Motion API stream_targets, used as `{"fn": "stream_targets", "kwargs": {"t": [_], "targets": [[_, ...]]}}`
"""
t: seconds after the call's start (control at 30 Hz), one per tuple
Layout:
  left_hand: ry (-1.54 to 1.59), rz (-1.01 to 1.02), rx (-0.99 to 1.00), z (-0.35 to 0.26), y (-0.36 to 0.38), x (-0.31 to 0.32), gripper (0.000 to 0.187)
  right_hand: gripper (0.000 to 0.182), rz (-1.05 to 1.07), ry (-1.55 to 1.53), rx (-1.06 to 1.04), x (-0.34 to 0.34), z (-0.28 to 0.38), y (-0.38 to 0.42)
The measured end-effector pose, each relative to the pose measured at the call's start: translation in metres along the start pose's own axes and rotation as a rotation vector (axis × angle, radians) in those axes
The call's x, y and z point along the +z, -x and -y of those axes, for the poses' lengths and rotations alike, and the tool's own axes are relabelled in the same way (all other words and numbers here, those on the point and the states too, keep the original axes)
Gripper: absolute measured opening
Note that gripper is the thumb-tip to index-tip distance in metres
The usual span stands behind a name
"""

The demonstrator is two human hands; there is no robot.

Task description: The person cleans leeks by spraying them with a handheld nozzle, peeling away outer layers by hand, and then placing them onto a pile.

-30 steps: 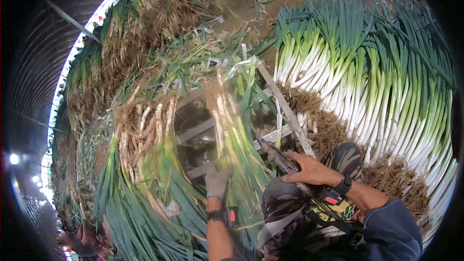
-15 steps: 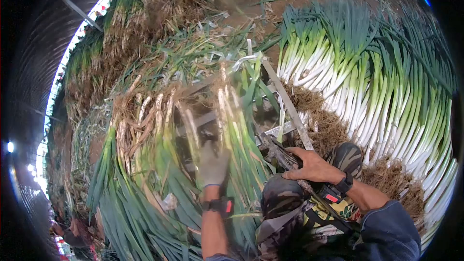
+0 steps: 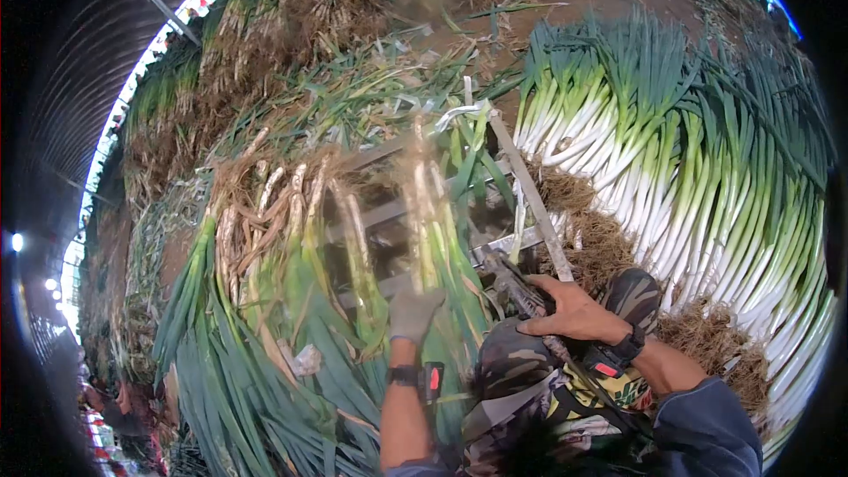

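Leeks positioned at the left hand; dark tool held in the right hand.
The gloved left hand (image 3: 413,313) is placed at the lower ends of the pale stalks of the leeks (image 3: 424,243), whose roots are pointed away from the wearer; whether its fingers are closed on them cannot be told because of blur. A separate leek (image 3: 356,247) is located just left of this group, across the metal frame (image 3: 535,199). The dark tool (image 3: 517,291) is clamped between the thumb and fingers of the right hand (image 3: 576,311), above the camouflage-covered knees. White-stalked leeks (image 3: 680,159) are laid in a broad row to the right, beyond the frame.
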State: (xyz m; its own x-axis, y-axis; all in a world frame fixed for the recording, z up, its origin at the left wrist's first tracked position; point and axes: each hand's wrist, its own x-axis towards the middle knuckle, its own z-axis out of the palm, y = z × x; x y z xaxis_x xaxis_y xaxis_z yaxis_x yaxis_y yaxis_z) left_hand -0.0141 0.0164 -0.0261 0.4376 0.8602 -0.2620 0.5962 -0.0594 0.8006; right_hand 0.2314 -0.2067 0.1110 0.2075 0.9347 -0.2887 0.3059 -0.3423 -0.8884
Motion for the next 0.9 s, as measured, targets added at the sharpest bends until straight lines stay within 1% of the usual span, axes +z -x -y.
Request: {"fn": "stream_targets", "kwargs": {"t": [0.03,0.07,0.1,0.13,0.2,0.27,0.3,0.4,0.43,0.5,0.53,0.57,0.67,0.7,0.8,0.9], "targets": [[0.093,0.011,-0.021,-0.01,0.006,-0.005,0.038,0.095,0.032,-0.034,0.051,-0.001,0.004,0.002],[0.189,0.021,-0.041,-0.019,0.009,-0.013,0.034,0.095,0.028,-0.03,0.036,-0.003,0.004,0.001],[0.079,0.041,0.081,-0.039,0.012,-0.031,0.028,0.095,0.023,-0.028,0.026,-0.004,0.002,0.001],[-0.058,-0.151,0.097,-0.009,0.0,-0.028,0.026,0.095,0.036,-0.025,0.037,-0.003,-0.001,0.002],[0.06,-0.054,0.03,-0.02,-0.011,-0.062,0.035,0.095,0.063,-0.018,0.059,-0.001,-0.006,0.006],[-0.277,-0.234,0.029,-0.035,-0.013,-0.078,0.046,0.099,0.137,-0.014,0.135,-0.007,0.009,0.005],[-0.364,-0.226,-0.065,-0.045,-0.014,-0.081,0.058,0.099,0.159,-0.023,0.111,-0.008,0.01,0.004],[-0.548,-0.385,0.151,-0.064,-0.003,-0.059,0.064,0.099,0.234,0.035,0.177,-0.012,0.019,0.006],[-0.615,-0.418,0.258,-0.06,-0.002,-0.048,0.07,0.099,0.206,0.032,0.147,-0.009,0.011,0.007],[-0.68,-0.501,0.421,-0.056,-0.002,-0.022,0.069,0.099,0.152,0.033,0.084,0.0,-0.011,0.007],[-0.711,-0.545,0.502,-0.058,-0.002,-0.01,0.069,0.099,0.145,0.059,0.073,-0.002,-0.009,0.007],[-0.568,-0.493,0.513,-0.06,-0.005,-0.001,0.068,0.1,0.137,0.083,0.062,-0.003,-0.007,0.007],[-0.406,-0.309,0.241,-0.079,-0.005,0.019,0.063,0.1,0.116,0.114,0.048,-0.006,0.002,0.009],[-0.46,-0.23,0.181,-0.08,-0.009,0.02,0.056,0.1,0.109,0.12,0.044,-0.006,0.005,0.009],[-0.344,-0.292,0.17,-0.069,-0.018,0.024,0.047,0.1,0.098,0.087,0.055,-0.008,0.007,0.012],[-0.231,-0.063,0.168,-0.067,-0.013,-0.004,0.044,0.101,0.098,0.057,0.079,-0.012,0.011,0.015]]}}
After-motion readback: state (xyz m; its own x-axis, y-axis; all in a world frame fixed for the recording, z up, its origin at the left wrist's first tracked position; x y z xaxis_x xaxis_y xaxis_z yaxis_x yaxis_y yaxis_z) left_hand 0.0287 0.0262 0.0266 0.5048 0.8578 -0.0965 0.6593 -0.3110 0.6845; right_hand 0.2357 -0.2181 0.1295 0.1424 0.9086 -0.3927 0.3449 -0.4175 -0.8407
